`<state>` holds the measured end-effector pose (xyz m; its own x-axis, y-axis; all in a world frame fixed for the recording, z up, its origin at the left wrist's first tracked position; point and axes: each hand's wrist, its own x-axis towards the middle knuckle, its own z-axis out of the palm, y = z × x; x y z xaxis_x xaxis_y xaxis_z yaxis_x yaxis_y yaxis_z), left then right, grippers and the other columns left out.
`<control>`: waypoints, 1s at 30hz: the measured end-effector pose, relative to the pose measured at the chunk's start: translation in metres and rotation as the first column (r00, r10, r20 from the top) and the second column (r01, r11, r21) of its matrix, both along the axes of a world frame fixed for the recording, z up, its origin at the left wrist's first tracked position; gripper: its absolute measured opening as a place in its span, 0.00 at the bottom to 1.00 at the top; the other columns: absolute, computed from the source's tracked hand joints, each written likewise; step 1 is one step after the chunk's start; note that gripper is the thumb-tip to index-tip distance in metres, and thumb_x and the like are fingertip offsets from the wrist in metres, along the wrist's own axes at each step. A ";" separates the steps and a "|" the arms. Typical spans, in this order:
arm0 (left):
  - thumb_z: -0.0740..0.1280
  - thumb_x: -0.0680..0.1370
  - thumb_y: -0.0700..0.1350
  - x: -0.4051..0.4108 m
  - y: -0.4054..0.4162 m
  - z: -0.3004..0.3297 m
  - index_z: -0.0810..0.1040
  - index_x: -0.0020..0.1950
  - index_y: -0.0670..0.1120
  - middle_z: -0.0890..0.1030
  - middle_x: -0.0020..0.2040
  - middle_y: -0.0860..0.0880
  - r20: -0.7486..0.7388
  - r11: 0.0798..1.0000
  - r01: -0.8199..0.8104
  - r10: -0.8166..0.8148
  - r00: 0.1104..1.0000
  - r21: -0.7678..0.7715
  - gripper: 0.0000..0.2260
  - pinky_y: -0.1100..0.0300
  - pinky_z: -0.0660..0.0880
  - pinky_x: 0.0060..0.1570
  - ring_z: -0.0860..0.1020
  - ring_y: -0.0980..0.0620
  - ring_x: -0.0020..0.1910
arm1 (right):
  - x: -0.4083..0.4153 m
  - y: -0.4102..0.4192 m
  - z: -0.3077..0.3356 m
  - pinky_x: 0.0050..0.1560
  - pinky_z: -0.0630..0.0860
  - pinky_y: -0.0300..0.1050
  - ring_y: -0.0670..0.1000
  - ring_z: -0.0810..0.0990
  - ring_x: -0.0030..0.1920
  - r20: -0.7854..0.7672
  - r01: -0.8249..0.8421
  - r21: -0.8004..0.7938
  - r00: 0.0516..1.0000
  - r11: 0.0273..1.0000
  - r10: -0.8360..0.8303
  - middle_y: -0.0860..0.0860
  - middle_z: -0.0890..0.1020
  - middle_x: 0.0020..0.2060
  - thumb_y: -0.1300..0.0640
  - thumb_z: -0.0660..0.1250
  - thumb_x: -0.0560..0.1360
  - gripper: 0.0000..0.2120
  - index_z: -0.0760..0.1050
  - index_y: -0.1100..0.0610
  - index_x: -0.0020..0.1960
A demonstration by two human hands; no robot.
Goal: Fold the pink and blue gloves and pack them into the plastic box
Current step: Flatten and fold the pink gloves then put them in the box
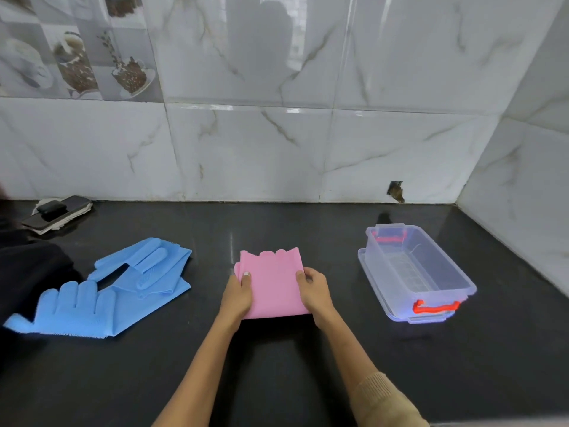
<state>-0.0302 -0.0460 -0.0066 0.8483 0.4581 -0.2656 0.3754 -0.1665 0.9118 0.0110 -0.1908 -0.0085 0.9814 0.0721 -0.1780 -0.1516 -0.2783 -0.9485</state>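
The folded pink gloves (272, 282) lie as a square bundle in the middle of the black counter (277, 365). My left hand (237, 294) grips the bundle's left edge, thumb on top. My right hand (314, 291) grips its right edge the same way. Two blue gloves lie flat to the left: one (70, 312) spread out nearer me, the other (147, 269) behind it, partly folded over. The clear plastic box (415, 272) with red handles stands open and empty to the right, resting on its lid.
A phone and a small black case (57, 212) lie on a cloth at the back left by the marble-tiled wall. A dark cloth-like mass (27, 272) fills the left edge. The side wall closes the right end of the counter.
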 end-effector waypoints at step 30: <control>0.70 0.75 0.50 0.112 -0.209 0.063 0.81 0.52 0.35 0.82 0.52 0.39 0.042 0.871 0.363 -0.398 0.916 0.331 0.18 0.53 0.77 0.52 0.81 0.42 0.51 | 0.083 -0.251 0.097 0.66 0.67 0.50 0.57 0.73 0.65 0.073 0.122 -0.414 0.992 0.902 -0.100 0.58 0.73 0.67 0.61 0.56 0.81 0.18 0.69 0.62 0.69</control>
